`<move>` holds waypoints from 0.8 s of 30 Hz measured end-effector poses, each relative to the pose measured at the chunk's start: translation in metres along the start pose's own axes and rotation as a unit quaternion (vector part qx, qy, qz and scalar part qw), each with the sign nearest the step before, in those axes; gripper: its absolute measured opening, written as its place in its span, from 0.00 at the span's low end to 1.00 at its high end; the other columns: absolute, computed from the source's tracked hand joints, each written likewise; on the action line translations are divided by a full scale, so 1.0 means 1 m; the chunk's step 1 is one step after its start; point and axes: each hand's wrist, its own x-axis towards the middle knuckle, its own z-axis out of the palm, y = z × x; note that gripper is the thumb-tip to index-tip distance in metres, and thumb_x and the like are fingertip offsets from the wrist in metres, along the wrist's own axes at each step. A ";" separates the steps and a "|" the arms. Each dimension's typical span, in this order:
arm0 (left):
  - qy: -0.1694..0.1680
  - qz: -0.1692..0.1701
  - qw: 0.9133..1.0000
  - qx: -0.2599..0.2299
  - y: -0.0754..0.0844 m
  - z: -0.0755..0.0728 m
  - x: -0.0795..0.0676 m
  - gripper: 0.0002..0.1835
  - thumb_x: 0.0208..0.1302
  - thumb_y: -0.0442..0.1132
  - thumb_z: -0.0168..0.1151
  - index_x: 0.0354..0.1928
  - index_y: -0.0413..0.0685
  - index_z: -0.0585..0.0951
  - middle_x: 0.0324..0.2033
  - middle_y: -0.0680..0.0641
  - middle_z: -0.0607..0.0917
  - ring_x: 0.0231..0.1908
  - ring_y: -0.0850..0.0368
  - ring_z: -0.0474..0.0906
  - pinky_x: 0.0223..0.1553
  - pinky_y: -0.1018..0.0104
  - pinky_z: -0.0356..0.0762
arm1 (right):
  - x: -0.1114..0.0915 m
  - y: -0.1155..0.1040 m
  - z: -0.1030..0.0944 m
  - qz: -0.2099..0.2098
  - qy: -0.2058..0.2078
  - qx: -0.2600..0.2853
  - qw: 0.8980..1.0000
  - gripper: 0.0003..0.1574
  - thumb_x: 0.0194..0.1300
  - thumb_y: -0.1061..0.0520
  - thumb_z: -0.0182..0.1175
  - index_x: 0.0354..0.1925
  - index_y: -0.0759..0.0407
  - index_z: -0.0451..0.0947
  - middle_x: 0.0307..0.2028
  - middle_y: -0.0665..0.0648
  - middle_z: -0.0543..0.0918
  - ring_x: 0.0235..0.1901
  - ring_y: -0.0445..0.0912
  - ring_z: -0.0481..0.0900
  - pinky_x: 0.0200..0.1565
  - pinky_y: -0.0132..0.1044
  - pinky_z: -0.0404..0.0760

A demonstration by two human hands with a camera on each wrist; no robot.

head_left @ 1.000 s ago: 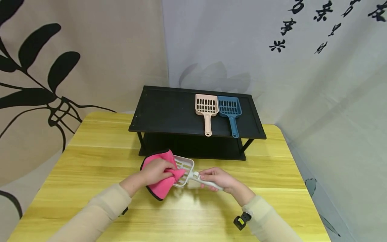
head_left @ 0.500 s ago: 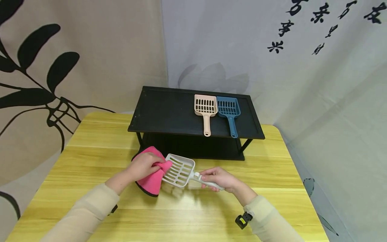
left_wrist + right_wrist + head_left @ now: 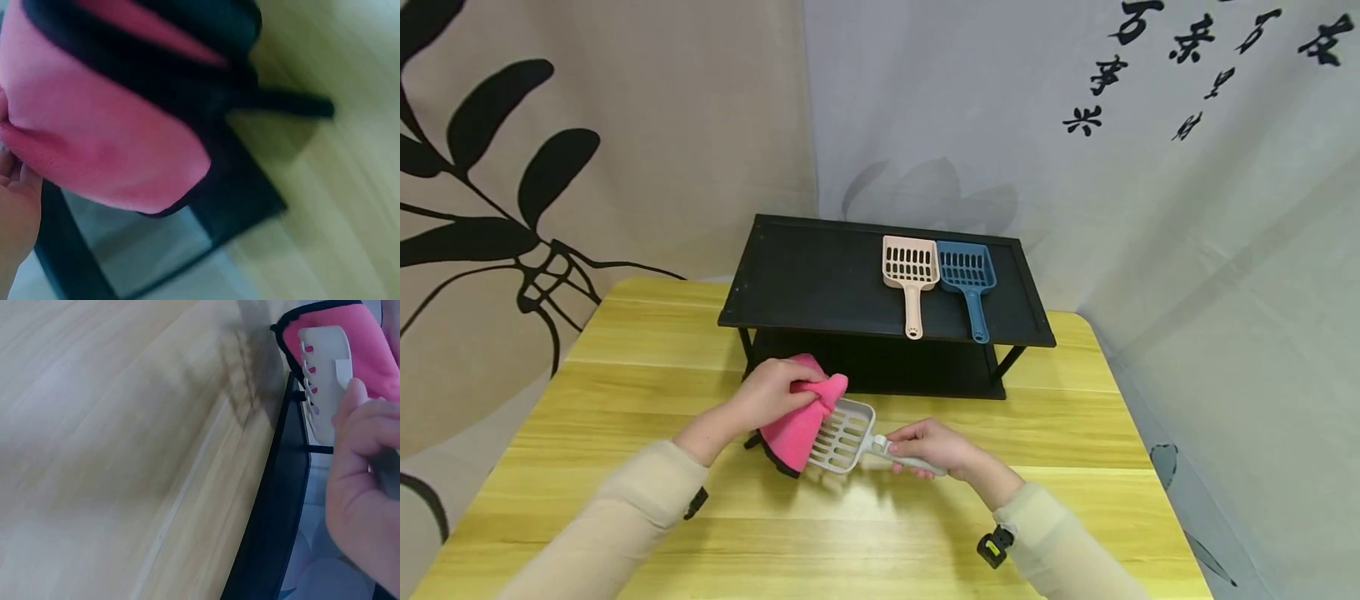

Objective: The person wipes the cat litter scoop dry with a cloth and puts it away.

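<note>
A white slotted litter scoop [image 3: 841,435] is held above the table, its handle gripped by my right hand [image 3: 934,446]. My left hand [image 3: 772,392] pinches a pink cloth [image 3: 796,423] with black edging, which hangs over the far left part of the scoop's head and hides it. In the left wrist view the pink cloth [image 3: 106,131] fills much of the picture, with only part of my left hand [image 3: 17,212] at the edge. From the right wrist, the scoop's side [image 3: 326,381] shows against the cloth, with my right hand [image 3: 365,475] around the handle.
Behind the hands stands a black two-tier rack [image 3: 820,275]. On its top lie a pink scoop [image 3: 912,271] and a blue scoop [image 3: 967,275] side by side, handles toward me. The wooden table [image 3: 880,542] extends in front, and printed curtains [image 3: 925,108] hang behind.
The left hand with the cloth first slid left off part of the scoop's head, then came back right and up over it. The right hand and scoop shifted slightly left.
</note>
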 end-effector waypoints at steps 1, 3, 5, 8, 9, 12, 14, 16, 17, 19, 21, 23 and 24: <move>-0.006 0.000 1.000 -0.011 0.002 0.005 0.002 0.06 0.54 0.35 0.67 0.35 0.46 0.86 0.31 0.50 0.86 0.29 0.63 0.75 0.31 0.71 0.75 | 0.002 0.000 0.002 -0.001 0.003 -0.004 1.000 0.24 0.67 0.57 0.54 0.57 0.70 0.72 0.23 0.49 0.82 0.11 0.35 0.65 0.15 0.25 0.63; -0.028 -0.006 0.999 -0.030 0.004 0.016 0.004 0.06 0.56 0.36 0.66 0.37 0.47 0.86 0.32 0.51 0.86 0.31 0.65 0.76 0.33 0.72 0.75 | 0.004 -0.001 0.005 -0.007 0.005 -0.008 1.000 0.23 0.67 0.57 0.55 0.57 0.68 0.72 0.24 0.50 0.82 0.11 0.35 0.65 0.15 0.25 0.63; -0.054 -0.012 0.998 -0.040 0.004 0.025 0.005 0.07 0.57 0.37 0.65 0.38 0.48 0.86 0.33 0.51 0.86 0.31 0.65 0.76 0.34 0.73 0.74 | 0.005 -0.004 0.007 -0.020 0.003 -0.009 1.000 0.24 0.66 0.57 0.55 0.57 0.68 0.73 0.25 0.51 0.82 0.12 0.36 0.65 0.16 0.26 0.63; -0.083 -0.018 0.995 -0.042 0.003 0.033 0.006 0.08 0.59 0.37 0.64 0.41 0.48 0.86 0.34 0.52 0.86 0.31 0.66 0.76 0.35 0.74 0.74 | 0.003 -0.008 0.010 -0.035 0.000 -0.012 0.999 0.23 0.65 0.58 0.56 0.57 0.67 0.73 0.25 0.51 0.82 0.12 0.37 0.65 0.16 0.27 0.63; -0.086 -0.016 0.995 -0.037 0.002 0.035 0.007 0.08 0.59 0.37 0.64 0.41 0.48 0.86 0.34 0.52 0.86 0.31 0.66 0.76 0.35 0.74 0.75 | 0.003 -0.009 0.010 -0.038 0.000 -0.014 0.999 0.23 0.65 0.58 0.57 0.57 0.66 0.73 0.25 0.51 0.82 0.12 0.37 0.65 0.15 0.27 0.63; -0.085 -0.003 0.996 -0.013 0.001 0.034 0.008 0.09 0.59 0.37 0.64 0.41 0.48 0.86 0.34 0.52 0.86 0.32 0.65 0.77 0.36 0.71 0.77 | 0.001 -0.012 0.011 -0.046 0.004 -0.025 0.999 0.22 0.65 0.58 0.57 0.57 0.65 0.74 0.25 0.51 0.82 0.12 0.37 0.66 0.15 0.27 0.63; -0.082 0.000 0.997 0.007 0.001 0.031 0.007 0.08 0.59 0.38 0.64 0.40 0.49 0.86 0.34 0.53 0.86 0.34 0.64 0.79 0.39 0.69 0.78 | -0.001 -0.013 0.011 -0.050 0.006 -0.034 0.998 0.22 0.65 0.59 0.57 0.56 0.64 0.75 0.25 0.52 0.82 0.12 0.37 0.66 0.15 0.27 0.63; -0.078 -0.005 0.997 0.023 0.000 0.027 0.006 0.08 0.58 0.37 0.64 0.40 0.49 0.86 0.34 0.52 0.86 0.34 0.62 0.79 0.39 0.66 0.79 | -0.003 -0.013 0.011 -0.053 0.007 -0.041 0.998 0.21 0.65 0.59 0.57 0.56 0.63 0.75 0.25 0.53 0.82 0.11 0.38 0.65 0.14 0.28 0.63; -0.077 -0.010 0.997 0.030 0.000 0.025 0.005 0.08 0.58 0.37 0.65 0.39 0.48 0.86 0.34 0.52 0.86 0.34 0.62 0.80 0.40 0.66 0.79 | -0.004 -0.013 0.010 -0.054 0.006 -0.045 0.997 0.21 0.65 0.60 0.56 0.56 0.63 0.75 0.24 0.53 0.83 0.11 0.38 0.65 0.14 0.28 0.63; -0.076 -0.018 0.996 0.039 -0.001 0.022 0.003 0.07 0.57 0.37 0.65 0.39 0.48 0.86 0.33 0.52 0.86 0.35 0.61 0.80 0.40 0.65 0.79 | -0.007 -0.012 0.009 -0.058 0.003 -0.050 0.997 0.20 0.65 0.60 0.56 0.55 0.64 0.76 0.24 0.54 0.83 0.10 0.38 0.65 0.14 0.28 0.63; -0.075 -0.020 0.996 0.044 -0.002 0.020 0.001 0.07 0.57 0.37 0.65 0.38 0.47 0.86 0.33 0.52 0.86 0.35 0.61 0.80 0.40 0.65 0.79 | -0.008 -0.011 0.008 -0.060 0.000 -0.051 0.997 0.20 0.65 0.60 0.56 0.55 0.64 0.76 0.23 0.53 0.83 0.10 0.38 0.65 0.13 0.28 0.64; -0.072 -0.018 0.996 0.046 -0.003 0.019 0.001 0.06 0.57 0.37 0.65 0.37 0.47 0.86 0.32 0.52 0.86 0.35 0.61 0.80 0.39 0.66 0.79 | -0.010 -0.011 0.007 -0.062 -0.003 -0.049 0.997 0.20 0.65 0.60 0.57 0.54 0.65 0.76 0.23 0.53 0.82 0.10 0.38 0.65 0.14 0.28 0.64; -0.067 -0.018 0.996 0.047 -0.003 0.017 0.001 0.06 0.57 0.37 0.65 0.36 0.47 0.86 0.32 0.52 0.86 0.35 0.60 0.80 0.39 0.66 0.79 | -0.011 -0.010 0.006 -0.063 -0.003 -0.047 0.997 0.20 0.65 0.60 0.57 0.54 0.65 0.76 0.24 0.53 0.82 0.10 0.38 0.65 0.14 0.28 0.64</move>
